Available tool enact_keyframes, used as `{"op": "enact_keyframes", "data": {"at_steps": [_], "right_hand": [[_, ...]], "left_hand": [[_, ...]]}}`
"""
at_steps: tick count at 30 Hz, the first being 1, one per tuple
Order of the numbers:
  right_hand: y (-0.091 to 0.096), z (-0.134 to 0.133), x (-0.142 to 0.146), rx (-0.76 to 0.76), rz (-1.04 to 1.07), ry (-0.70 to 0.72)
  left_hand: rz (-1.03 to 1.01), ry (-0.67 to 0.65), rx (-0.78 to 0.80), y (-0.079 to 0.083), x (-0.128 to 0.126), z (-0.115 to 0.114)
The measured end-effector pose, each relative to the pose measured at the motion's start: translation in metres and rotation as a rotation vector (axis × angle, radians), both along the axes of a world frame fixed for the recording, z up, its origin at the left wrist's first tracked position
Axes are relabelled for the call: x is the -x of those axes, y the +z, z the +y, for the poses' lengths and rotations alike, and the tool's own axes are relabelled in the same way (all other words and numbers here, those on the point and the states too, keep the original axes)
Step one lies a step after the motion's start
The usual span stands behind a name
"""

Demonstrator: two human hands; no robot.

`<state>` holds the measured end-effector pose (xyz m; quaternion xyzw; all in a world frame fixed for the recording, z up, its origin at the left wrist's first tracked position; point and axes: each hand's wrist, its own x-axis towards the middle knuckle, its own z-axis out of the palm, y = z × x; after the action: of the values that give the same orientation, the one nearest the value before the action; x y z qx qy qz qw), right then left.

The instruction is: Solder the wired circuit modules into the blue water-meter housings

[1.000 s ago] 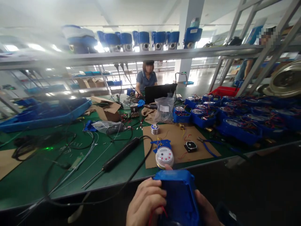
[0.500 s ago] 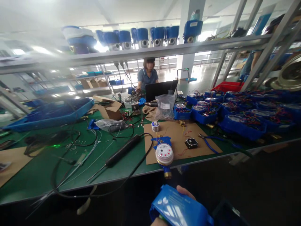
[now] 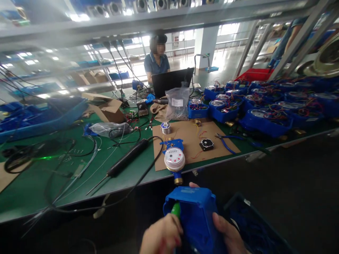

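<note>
A hollow blue plastic housing (image 3: 196, 215) is tilted in front of the table's edge, its open side turned toward me. Wrapped round its right wall is my right hand (image 3: 229, 231), with a fingertip showing behind the top edge. At the left of the opening, my left hand (image 3: 162, 231) is closed on a green-handled tool (image 3: 176, 209); its far end is hidden in the housing. Just beyond, a water meter (image 3: 174, 158) with a white round dial lies on the cardboard sheet (image 3: 212, 160), its brass end jutting over the table edge.
A black soldering iron (image 3: 127, 158) lies on the green table, its cord hanging over the edge. Pliers (image 3: 225, 143), a solder spool (image 3: 166, 127) and a small black part (image 3: 206, 144) rest on the cardboard. Several wired blue housings (image 3: 267, 120) stand right. A dark crate (image 3: 254, 222) is below.
The blue housing has turned so its open side faces me. My left hand and the green-handled tool have come into clear view. The camera view has dipped downward.
</note>
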<state>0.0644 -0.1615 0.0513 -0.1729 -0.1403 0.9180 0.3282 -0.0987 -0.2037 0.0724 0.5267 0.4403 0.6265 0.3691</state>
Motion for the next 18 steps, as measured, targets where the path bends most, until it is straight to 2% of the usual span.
{"op": "enact_keyframes", "data": {"at_steps": [4, 6, 9, 11, 13, 15, 16, 18], "right_hand": [[-0.001, 0.009, 0.0, 0.087, 0.011, -0.044], [0.001, 0.015, -0.003, 0.118, 0.03, -0.049], [0.001, 0.019, -0.005, 0.127, 0.066, -0.043], [0.0, 0.02, -0.006, 0.106, 0.086, -0.039], [-0.001, 0.019, -0.007, 0.073, 0.087, -0.004], [-0.001, 0.018, -0.008, 0.035, 0.057, 0.028], [-0.001, 0.018, -0.009, 0.013, 0.032, 0.033], [0.001, 0.017, -0.01, -0.046, -0.011, 0.032]], "left_hand": [[-0.406, 0.376, 0.28, 0.008, 0.01, 0.0], [-0.379, 0.477, 0.359, 0.003, 0.016, -0.001], [-0.147, 0.391, 0.448, -0.011, 0.024, -0.007], [0.007, 0.362, 0.465, -0.014, 0.026, -0.014], [0.143, 0.467, 0.418, -0.008, 0.028, -0.019], [0.323, 0.545, 0.284, 0.007, 0.03, -0.022], [0.462, 0.512, 0.206, 0.014, 0.032, -0.021], [0.771, 0.329, 0.046, 0.023, 0.034, -0.017]]}}
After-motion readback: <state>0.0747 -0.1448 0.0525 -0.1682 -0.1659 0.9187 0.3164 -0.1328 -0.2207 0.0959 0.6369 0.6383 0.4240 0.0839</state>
